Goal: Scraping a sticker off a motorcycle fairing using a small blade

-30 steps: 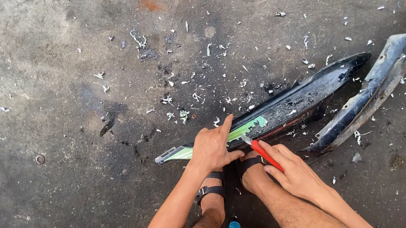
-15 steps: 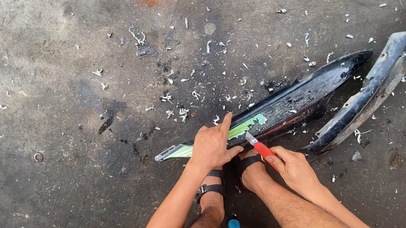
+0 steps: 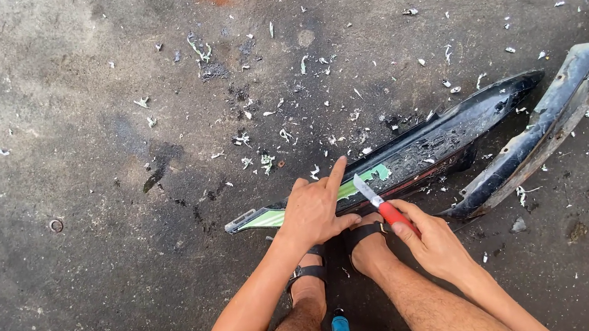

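Down on the concrete floor (image 3: 105,274), the left hand (image 3: 316,210) presses flat on a black panel (image 3: 441,135); at its three o'clock, the right hand (image 3: 432,242) grips a red-handled knife (image 3: 383,206), blade touching the green sticker (image 3: 373,175)

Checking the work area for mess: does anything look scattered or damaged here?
Yes. Pale shavings litter the concrete floor around the black panel, whose green sticker is partly scraped away near the red-handled knife.

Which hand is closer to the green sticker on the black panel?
Left. The left hand presses on the black panel right over the green sticker; the right hand sits back, holding the knife.
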